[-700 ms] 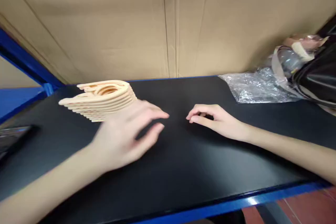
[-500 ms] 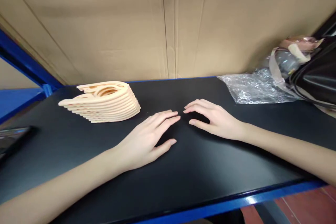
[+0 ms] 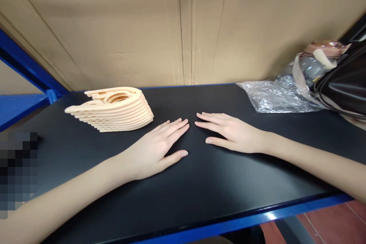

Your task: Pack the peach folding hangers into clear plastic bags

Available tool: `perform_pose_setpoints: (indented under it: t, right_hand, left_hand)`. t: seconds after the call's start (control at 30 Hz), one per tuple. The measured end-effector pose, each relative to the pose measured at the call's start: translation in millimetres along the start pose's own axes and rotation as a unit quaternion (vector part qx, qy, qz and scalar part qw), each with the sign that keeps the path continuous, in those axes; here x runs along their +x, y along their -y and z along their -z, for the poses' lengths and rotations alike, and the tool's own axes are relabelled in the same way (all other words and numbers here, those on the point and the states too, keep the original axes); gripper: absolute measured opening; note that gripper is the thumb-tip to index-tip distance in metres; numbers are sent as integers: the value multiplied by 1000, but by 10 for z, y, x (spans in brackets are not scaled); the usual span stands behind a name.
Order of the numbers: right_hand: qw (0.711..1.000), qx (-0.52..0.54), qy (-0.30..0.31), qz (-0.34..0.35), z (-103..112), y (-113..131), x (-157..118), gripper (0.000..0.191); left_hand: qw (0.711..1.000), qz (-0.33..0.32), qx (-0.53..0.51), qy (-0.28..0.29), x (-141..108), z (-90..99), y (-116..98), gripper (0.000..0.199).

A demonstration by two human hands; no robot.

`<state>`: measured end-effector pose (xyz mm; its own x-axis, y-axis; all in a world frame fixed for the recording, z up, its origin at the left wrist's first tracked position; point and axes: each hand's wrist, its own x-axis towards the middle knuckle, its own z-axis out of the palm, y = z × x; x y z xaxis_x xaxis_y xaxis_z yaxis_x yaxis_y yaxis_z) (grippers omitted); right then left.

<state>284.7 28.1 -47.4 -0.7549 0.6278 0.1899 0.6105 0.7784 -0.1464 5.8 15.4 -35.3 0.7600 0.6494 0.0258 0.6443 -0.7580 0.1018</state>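
Observation:
My left hand [image 3: 157, 146] lies palm down on the black tabletop [image 3: 183, 198], fingers stretched out and thumb apart. Opposite it, my right hand [image 3: 233, 133] rests the same way, its fingertips a short gap from the left ones. Neither hand holds anything. Just beyond my left hand, at the left, sits a stack of thin cream-coloured pieces [image 3: 126, 116] with rounded ends and curved openings. Their exact kind I cannot make out. The stack and my left hand do not appear to touch.
Clear plastic wrap [image 3: 281, 93] lies at the back right, beside a strapped bottle [image 3: 310, 69] and a shiny black bag [image 3: 349, 84]. A brown cardboard wall [image 3: 128, 30] closes the back. Blue metal framing [image 3: 31, 68] stands at the left. A pixelated patch hides the left edge.
Both hands have flattened, with the right fingers straightening out from a curled pose. My left hand has drawn back slightly to the left. The stack stays in place.

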Motion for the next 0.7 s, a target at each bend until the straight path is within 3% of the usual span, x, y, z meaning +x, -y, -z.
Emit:
perform_pose_setpoints:
  t: [0.7]
  right_hand:
    - [1000, -4, -5, 6, 2, 2, 1, 56]
  left_hand:
    - [1000, -1, 8, -1, -6, 14, -15, 65]
